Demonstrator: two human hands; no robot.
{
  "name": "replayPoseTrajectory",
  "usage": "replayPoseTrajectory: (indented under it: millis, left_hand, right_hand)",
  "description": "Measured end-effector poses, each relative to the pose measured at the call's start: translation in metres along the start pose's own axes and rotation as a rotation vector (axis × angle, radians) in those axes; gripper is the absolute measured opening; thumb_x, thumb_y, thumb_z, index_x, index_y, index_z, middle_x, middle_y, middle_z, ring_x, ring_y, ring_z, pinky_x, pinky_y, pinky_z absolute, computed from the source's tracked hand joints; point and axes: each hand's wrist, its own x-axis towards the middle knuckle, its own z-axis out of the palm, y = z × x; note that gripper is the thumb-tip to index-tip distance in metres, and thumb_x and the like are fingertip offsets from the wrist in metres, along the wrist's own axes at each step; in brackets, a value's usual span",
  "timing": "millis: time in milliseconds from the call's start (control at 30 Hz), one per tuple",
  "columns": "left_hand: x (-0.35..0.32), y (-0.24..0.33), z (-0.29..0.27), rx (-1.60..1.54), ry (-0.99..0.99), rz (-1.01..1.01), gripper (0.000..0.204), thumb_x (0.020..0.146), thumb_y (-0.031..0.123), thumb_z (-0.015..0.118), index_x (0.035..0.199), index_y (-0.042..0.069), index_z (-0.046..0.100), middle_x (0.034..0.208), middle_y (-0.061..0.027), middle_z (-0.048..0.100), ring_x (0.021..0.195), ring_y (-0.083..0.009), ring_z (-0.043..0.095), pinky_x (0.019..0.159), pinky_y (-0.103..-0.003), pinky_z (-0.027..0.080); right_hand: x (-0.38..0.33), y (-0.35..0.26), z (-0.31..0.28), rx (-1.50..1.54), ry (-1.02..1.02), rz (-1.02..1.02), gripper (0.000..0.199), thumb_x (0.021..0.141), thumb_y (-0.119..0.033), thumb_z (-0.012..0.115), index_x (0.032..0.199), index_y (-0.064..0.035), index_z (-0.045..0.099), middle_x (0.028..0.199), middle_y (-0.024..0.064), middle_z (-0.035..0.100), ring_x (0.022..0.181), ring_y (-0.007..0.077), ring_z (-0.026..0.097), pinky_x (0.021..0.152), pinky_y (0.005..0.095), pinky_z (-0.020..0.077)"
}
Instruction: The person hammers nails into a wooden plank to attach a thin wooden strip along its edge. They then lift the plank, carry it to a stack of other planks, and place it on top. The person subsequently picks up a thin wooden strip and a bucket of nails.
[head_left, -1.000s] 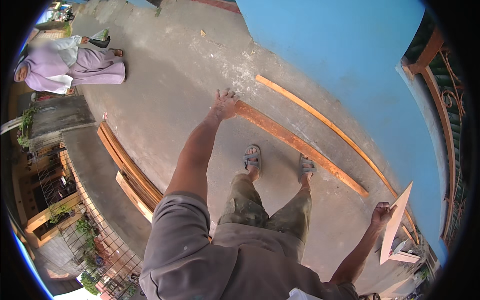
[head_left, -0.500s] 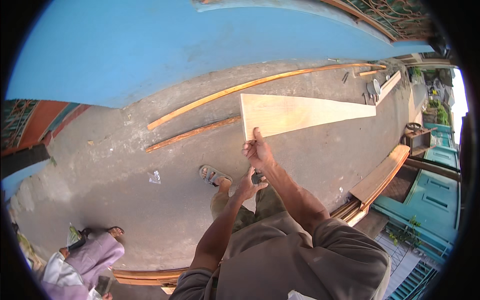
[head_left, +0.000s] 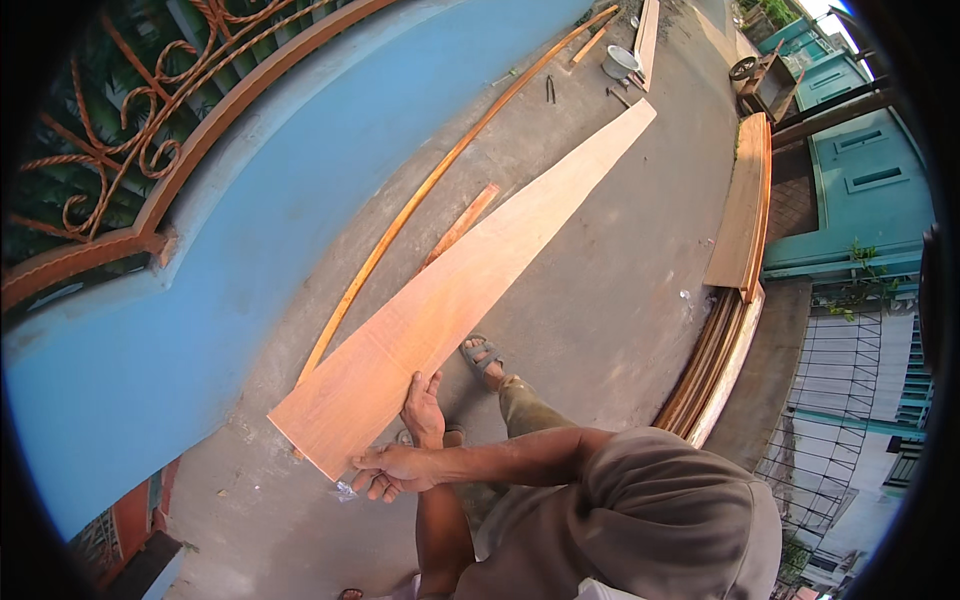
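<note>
A long, pale wooden plank (head_left: 460,290) stretches from close by me up to the far right, its near end the wider one. Its near corner is in my right hand (head_left: 393,470), the thumb along the edge and the other fingers curled beside it. My left hand (head_left: 424,412) grips the plank's right long edge a little farther along, fingertips against the wood. Part of that hand's grip is hidden. My sandalled foot (head_left: 482,355) shows on the ground just past the plank's edge.
Beyond the plank, a long thin wooden strip (head_left: 420,195) and a shorter piece (head_left: 462,222) lie by the blue wall (head_left: 220,260). A bucket (head_left: 620,63) and pliers-like tool (head_left: 550,90) are farther off. Stacked boards (head_left: 715,350) line the right side, near a cart (head_left: 770,85).
My view has turned. The plank's near end has come closer and lower left. My left hand, free before, now grips its long edge; my right hand stays at the near end.
</note>
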Motion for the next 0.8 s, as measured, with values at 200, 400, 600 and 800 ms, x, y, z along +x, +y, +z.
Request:
replayPoseTrajectory:
  millis: [200, 400, 600, 800]
  left_hand:
    - [-0.034, 0.022, 0.023, -0.063, 0.077, -0.08, 0.042, 0.095, 0.02, 0.05, 0.133, 0.004, 0.04, 0.13, -0.0129, 0.051, 0.117, -0.0256, 0.05, 0.092, -0.043, 0.045]
    - [-0.07, 0.001, 0.024, -0.11, 0.196, -0.145, 0.037, 0.096, 0.021, 0.048, 0.128, 0.004, 0.046, 0.125, -0.0123, 0.056, 0.109, -0.0277, 0.056, 0.087, -0.043, 0.049]
    - [-0.07, 0.005, -0.011, -0.198, 0.218, -0.185, 0.038, 0.096, 0.022, 0.047, 0.131, 0.008, 0.044, 0.122, -0.0121, 0.058, 0.107, -0.0272, 0.058, 0.087, -0.043, 0.049]
    - [-0.064, 0.033, -0.147, -0.152, 0.177, -0.216, 0.039, 0.091, 0.029, 0.057, 0.125, 0.01, 0.052, 0.115, -0.0066, 0.064, 0.099, -0.022, 0.063, 0.084, -0.039, 0.051]
  right_hand:
    - [-0.153, -0.117, -0.139, -0.164, 0.191, -0.185, 0.029, 0.098, -0.03, 0.048, 0.102, -0.0027, 0.058, 0.082, 0.0101, 0.068, 0.065, 0.016, 0.068, 0.051, 0.0252, 0.0553]
    - [-0.196, -0.238, -0.347, 0.086, 1.017, -0.623, 0.075, 0.093, -0.057, 0.043, 0.137, 0.0033, 0.036, 0.121, 0.0211, 0.055, 0.108, 0.0267, 0.055, 0.089, 0.0465, 0.0437]
    - [-0.131, -0.259, -0.383, 0.409, 0.919, -0.915, 0.067, 0.094, -0.042, 0.051, 0.137, 0.0066, 0.033, 0.133, 0.0256, 0.047, 0.12, 0.0357, 0.05, 0.103, 0.0493, 0.0372]
    - [-0.083, -0.218, -0.268, 0.428, 0.909, -0.928, 0.065, 0.094, -0.044, 0.051, 0.136, 0.0038, 0.038, 0.139, 0.0233, 0.042, 0.123, 0.0339, 0.046, 0.105, 0.0467, 0.0348]
